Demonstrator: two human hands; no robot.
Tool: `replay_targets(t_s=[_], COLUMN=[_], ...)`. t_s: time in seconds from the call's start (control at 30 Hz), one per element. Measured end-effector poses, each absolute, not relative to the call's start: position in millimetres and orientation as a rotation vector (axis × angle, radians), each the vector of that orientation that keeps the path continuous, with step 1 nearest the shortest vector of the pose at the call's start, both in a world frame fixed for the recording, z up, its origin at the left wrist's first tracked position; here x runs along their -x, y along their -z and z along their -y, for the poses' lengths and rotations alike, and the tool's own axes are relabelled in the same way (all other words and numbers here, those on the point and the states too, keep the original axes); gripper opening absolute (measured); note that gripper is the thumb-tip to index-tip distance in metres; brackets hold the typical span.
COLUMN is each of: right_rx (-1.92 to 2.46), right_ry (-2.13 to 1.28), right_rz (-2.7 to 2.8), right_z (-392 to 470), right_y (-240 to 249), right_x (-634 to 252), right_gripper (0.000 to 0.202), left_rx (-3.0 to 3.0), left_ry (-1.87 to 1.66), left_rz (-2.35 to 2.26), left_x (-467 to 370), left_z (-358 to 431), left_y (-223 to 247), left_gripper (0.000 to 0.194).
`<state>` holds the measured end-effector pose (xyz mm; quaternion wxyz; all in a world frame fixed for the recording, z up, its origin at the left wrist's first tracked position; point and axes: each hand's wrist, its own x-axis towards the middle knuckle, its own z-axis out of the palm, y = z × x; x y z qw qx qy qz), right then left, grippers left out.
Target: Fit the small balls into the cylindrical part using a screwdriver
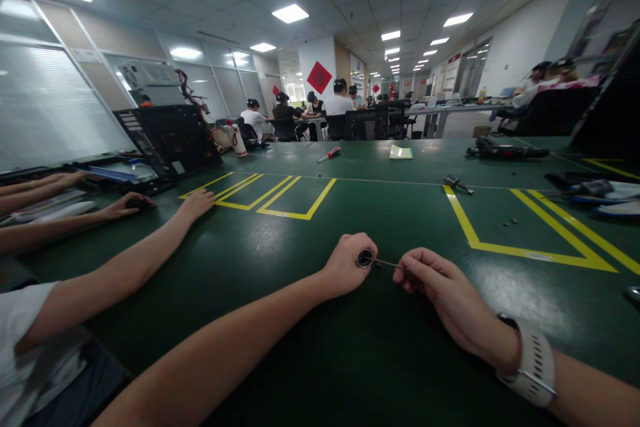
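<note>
Low in the middle of the view, my left hand (pixel 347 265) is wrapped round a small round metal part (pixel 365 258) whose dark, hollow end faces my right. My right hand (pixel 435 280), with a pale watch strap on its wrist, pinches a thin metal rod (pixel 387 263). The rod's far end reaches the opening of the round part; how deep it goes cannot be made out. A tiny dark piece (pixel 379 265) shows just beneath the rod. Both hands are over the green table (pixel 310 360), a short gap apart.
Beyond my hands lie a red-handled screwdriver (pixel 329 155), a notepad (pixel 401 152), a metal part (pixel 457 185) and a dark tool (pixel 507 149). Yellow tape (pixel 285 213) marks the table. At the left, another person's arm (pixel 115 280) rests on it, near a black case (pixel 167 143).
</note>
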<state>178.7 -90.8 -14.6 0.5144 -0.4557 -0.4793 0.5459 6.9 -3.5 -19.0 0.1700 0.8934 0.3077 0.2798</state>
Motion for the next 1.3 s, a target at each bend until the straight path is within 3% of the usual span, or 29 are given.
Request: replay_targets(t_s=[0.23,1.3], right_rx=[1.210,1.055], right_ry=[-1.133,-1.404], right_rz=[1.384,1.109], right_z=[95.2,90.6], right_y=[16.3,15.4], right_x=[-178.2,-179.3], right_gripper=[0.024,0.020], left_rx=[-2.616,-2.366], left_ry=[-0.773,-0.925], left_rz=[-0.977,-0.925], left_x=[-6.3,-6.6], left_z=[5.7,2.3], left_y=[19.5,21.6], left_gripper=[0.013,0.011])
